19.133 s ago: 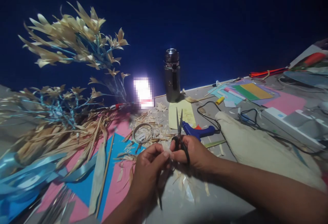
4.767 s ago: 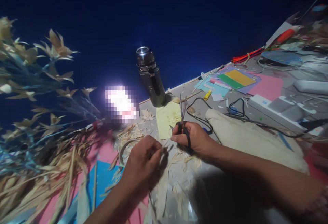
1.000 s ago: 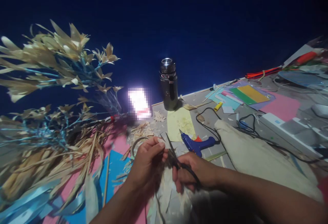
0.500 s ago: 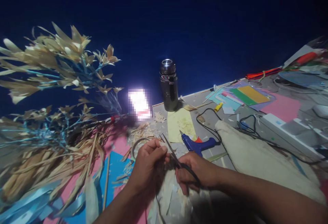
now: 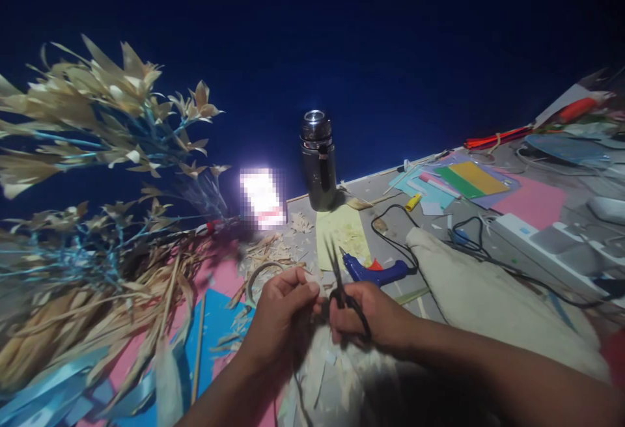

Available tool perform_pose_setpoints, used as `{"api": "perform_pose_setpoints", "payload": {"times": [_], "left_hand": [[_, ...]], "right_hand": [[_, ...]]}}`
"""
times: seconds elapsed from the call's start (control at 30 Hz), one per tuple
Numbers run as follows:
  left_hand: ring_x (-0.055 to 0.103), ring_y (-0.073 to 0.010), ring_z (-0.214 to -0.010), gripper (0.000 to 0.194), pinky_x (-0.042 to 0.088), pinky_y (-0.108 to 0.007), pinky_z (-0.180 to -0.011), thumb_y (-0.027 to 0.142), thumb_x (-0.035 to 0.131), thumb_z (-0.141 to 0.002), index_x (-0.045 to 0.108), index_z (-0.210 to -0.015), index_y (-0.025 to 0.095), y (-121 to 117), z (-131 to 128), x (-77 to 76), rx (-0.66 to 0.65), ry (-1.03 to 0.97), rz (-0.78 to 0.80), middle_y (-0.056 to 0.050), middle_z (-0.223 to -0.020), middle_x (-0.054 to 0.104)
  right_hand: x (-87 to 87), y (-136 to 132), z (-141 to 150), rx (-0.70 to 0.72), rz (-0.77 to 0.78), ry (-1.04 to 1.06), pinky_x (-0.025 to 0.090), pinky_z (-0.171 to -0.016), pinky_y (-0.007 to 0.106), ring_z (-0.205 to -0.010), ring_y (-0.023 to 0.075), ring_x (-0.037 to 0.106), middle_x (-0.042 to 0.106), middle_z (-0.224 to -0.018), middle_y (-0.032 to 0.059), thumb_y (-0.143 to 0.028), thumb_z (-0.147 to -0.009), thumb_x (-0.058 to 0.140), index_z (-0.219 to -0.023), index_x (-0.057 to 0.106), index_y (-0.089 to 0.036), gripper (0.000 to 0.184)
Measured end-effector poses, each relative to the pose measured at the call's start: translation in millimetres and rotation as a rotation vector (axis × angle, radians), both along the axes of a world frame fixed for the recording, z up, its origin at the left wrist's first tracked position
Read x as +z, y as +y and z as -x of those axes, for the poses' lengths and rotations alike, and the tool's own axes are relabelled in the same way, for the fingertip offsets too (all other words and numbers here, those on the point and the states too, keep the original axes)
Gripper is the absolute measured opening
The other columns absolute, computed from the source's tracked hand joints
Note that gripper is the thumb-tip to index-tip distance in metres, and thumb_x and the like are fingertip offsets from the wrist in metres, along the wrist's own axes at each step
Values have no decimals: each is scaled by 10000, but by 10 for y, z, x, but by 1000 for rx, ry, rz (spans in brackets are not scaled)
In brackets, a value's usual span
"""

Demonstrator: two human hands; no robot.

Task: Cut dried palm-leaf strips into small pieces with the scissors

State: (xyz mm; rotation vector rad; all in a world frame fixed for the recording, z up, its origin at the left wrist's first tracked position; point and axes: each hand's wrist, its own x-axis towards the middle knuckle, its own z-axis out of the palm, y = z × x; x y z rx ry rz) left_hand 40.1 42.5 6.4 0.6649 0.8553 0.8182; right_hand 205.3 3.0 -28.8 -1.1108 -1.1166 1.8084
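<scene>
Dark-handled scissors (image 5: 340,287) are held in my right hand (image 5: 374,316), fingers around the loops, blades pointing up and slightly apart. The blade tips are blurred. Just left of them, my left hand (image 5: 288,303) is closed in a pinch; a small pale bit shows at the fingertips, too indistinct to name. The two hands are close together but apart. Beyond my right hand lies a blue glue gun (image 5: 375,272) on the table, near a pale yellow sheet (image 5: 349,228). A roll of tape (image 5: 254,284) lies partly behind my left hand.
A dark thermos (image 5: 318,163) stands by the far edge, right of a bright blurred-out screen (image 5: 263,198). Dried-leaf branches (image 5: 131,108) and husks (image 5: 63,323) fill the left. A folded cloth (image 5: 488,290), a power strip (image 5: 541,254) and cables are at right.
The scissors have swung upright and away from my left fingertips, their blades now closer together. My left hand keeps its pinch. The whole view has shifted slightly.
</scene>
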Motion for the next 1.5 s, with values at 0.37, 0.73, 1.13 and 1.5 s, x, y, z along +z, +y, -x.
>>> {"api": "perform_pose_setpoints", "payload": {"times": [0.37, 0.73, 1.13, 1.5], "left_hand": [[459, -72, -458, 228, 328, -178, -490, 241, 795, -706, 612, -610, 143, -47, -10, -83, -109, 135, 22, -4, -499, 584], [456, -69, -424, 175, 353, -188, -493, 192, 790, -686, 632, -626, 146, -5, 31, -63, -208, 55, 87, -1, -469, 582], [603, -127, -539, 175, 479, -247, -580, 189, 828, -674, 662, -724, 162, -7, 8, -107, 29, 32, 21, 2, -578, 656], [639, -132, -573, 200, 509, -216, -538, 241, 860, -673, 701, -743, 143, -45, -95, -298, 238, -56, 10, -24, -643, 693]], "right_hand": [[51, 17, -21, -251, 10, 96, 369, -561, 216, -580, 96, 498, 598, -674, -25, -340, -589, 898, -817, 610, -154, 412], [96, 26, -64, -194, 24, 88, 322, -501, 205, -529, 75, 432, 541, -635, -43, -252, -594, 821, -798, 618, -149, 306], [86, 64, -93, -301, -11, 190, 231, -412, 207, -420, 61, 332, 451, -509, -72, -482, -743, 791, -791, 617, -144, 383], [-265, -95, 203, 16, -143, 108, 273, -359, 176, -395, 56, 414, 623, -622, 29, -802, -773, 590, -766, 583, -135, 667]]}}
